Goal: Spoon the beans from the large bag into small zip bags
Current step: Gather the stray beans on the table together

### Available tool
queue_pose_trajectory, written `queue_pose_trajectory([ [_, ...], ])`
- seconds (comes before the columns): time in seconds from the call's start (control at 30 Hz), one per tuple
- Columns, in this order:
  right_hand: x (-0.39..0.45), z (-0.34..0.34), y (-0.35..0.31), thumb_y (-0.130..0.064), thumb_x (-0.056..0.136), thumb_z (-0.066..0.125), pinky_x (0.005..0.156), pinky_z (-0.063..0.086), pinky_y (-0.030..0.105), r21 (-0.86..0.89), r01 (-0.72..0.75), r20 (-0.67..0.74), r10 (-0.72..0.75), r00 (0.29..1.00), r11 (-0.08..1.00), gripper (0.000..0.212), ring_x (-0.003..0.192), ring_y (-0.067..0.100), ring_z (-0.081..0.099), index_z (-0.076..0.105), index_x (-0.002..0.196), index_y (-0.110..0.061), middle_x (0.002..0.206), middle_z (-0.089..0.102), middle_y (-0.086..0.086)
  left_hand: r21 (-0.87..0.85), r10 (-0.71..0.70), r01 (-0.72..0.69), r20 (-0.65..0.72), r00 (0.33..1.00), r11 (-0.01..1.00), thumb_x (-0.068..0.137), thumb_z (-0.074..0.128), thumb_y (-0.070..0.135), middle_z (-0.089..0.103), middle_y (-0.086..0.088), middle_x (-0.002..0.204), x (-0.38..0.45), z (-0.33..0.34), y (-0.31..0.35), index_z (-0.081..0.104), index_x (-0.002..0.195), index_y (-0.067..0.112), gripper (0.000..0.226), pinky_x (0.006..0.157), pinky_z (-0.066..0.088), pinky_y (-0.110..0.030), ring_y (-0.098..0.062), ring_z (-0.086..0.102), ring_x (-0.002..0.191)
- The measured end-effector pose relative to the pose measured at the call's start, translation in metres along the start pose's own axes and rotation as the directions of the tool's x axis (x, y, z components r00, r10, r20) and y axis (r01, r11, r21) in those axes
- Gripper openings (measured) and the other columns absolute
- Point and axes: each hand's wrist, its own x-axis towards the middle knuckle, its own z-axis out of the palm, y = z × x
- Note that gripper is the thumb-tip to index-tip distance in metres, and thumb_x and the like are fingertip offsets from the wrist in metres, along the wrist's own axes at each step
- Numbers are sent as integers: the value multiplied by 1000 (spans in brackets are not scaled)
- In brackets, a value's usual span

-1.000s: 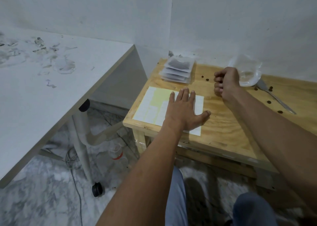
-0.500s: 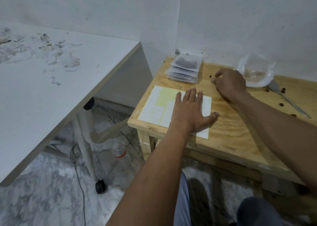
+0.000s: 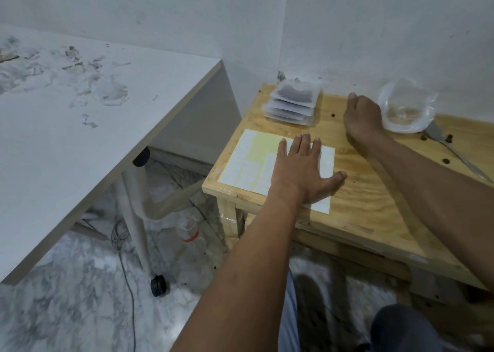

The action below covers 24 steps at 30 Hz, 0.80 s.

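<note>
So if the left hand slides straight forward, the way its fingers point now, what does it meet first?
Most likely the stack of filled small zip bags near the wall. The left hand lies flat on the label sheet, fingers pointing toward that stack, with only sheet and bare wooden table between. Depth is hard to judge.

Left hand [image 3: 302, 172] flat, fingers straight, pressing label sheet [image 3: 256, 159] on wooden desk [image 3: 374, 204]. Right hand [image 3: 362, 113] curled, knuckles up, beside near-empty large bag [image 3: 406, 108]; contents of fist hidden. Stack of filled zip bags [image 3: 294, 103] at back corner. Spoon [image 3: 459, 156] right, loose beans [image 3: 449, 137] scattered around.
</note>
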Motion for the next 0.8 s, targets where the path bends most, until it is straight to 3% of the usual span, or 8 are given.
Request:
queue_pose_trajectory([
  [0.07, 10, 1, -1, -31, 111, 29, 68, 39, 35, 207, -117, 42, 111, 993, 971, 46, 73, 25, 53, 60, 88, -7, 81, 57, 9, 2, -2, 2, -3, 1000, 1000, 94, 27, 78, 4, -12, 173, 0, 0, 0, 8, 165, 13, 99, 127, -2, -54, -25, -3, 160],
  [0.13, 14, 1, -4, -15, 107, 35, 57, 35, 33, 354, -257, 129, 225, 966, 899, 35, 60, 21, 46, 68, 105, -3, 75, 56, 6, 5, 0, 0, -4, 1000, 1000, 94, 27, 78, 3, -12, 173, 0, 0, 0, 8, 165, 13, 98, 127, -2, -54, -25, -3, 160],
  [0.2, 15, 1, -5, -3, 100, 37, 60, 40, 33, 281, -261, 171, 219, 960, 924, 39, 66, 21, 52, 69, 120, -3, 86, 64, 10, 6, 1, -1, -2, 1000, 1000, 94, 27, 78, 3, -12, 173, 0, 0, 0, 8, 165, 13, 98, 127, -2, -54, -25, -3, 160],
  [0.27, 14, -1, -2, -9, 98, 37, 74, 46, 35, 58, -125, 115, 117, 986, 990, 36, 88, 29, 62, 70, 111, -1, 102, 69, 14, 7, -1, 1, 0, 1000, 1000, 94, 27, 78, 3, -12, 173, 0, 0, 0, 8, 165, 13, 98, 127, -2, -54, -24, -3, 160],
  [0.37, 4, 0, 0, -25, 104, 43, 73, 46, 37, -192, 84, 34, -78, 996, 978, 32, 89, 34, 62, 66, 101, -3, 98, 68, 15, 2, 2, -2, -4, 1000, 1000, 94, 27, 78, 4, -12, 173, 1, 1, -1, 8, 165, 14, 98, 127, -2, -54, -24, -3, 160],
  [0.47, 2, 4, 4, -41, 100, 61, 79, 48, 36, -218, 123, 39, -117, 992, 968, 31, 102, 32, 66, 70, 106, -12, 109, 73, 9, 2, -1, 1, -12, 1000, 1000, 93, 26, 78, 5, -12, 173, 1, 2, 0, 9, 165, 14, 98, 127, -2, -53, -24, -2, 160],
  [0.57, 3, 6, 6, -38, 96, 70, 81, 45, 34, -227, 129, 49, -121, 991, 965, 26, 112, 31, 65, 75, 107, -15, 118, 73, 8, 2, -4, 4, -15, 1000, 1000, 93, 26, 79, 5, -12, 173, 1, 2, 0, 9, 165, 14, 98, 127, -2, -53, -24, -2, 160],
  [0.8, 3, 13, 4, -27, 103, 57, 81, 51, 40, -313, 192, 63, -181, 981, 930, 26, 105, 36, 66, 72, 107, -6, 112, 73, 15, 8, -4, 4, -11, 1000, 1000, 94, 25, 79, 3, -11, 173, 0, 0, 0, 8, 165, 15, 97, 128, -2, -52, -23, -3, 160],
])
